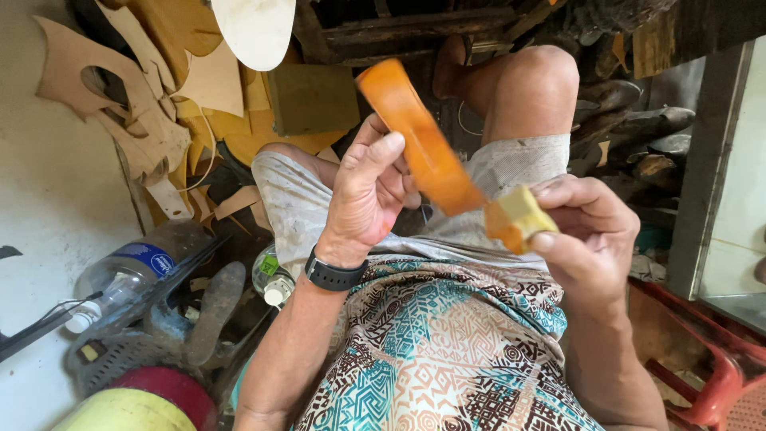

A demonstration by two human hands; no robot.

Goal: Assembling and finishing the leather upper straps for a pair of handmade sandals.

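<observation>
My left hand [369, 191] grips an orange shoe-sole piece [419, 136], a long flat strip slanting from upper left down to the right. A black band is on that wrist. My right hand [586, 231] pinches a small yellowish block [517, 217], smeared orange, and its end touches the lower tip of the orange piece. Both hands are raised above my lap, over grey shorts and a patterned shirt.
Tan leather cut-outs [120, 104] and a pale sole shape [255, 28] lie at the upper left. A clear plastic bottle [132, 275] and a grey sole [214, 307] lie at the lower left. Dark shoes [638, 128] sit at the upper right, a red stool [718, 375] at the lower right.
</observation>
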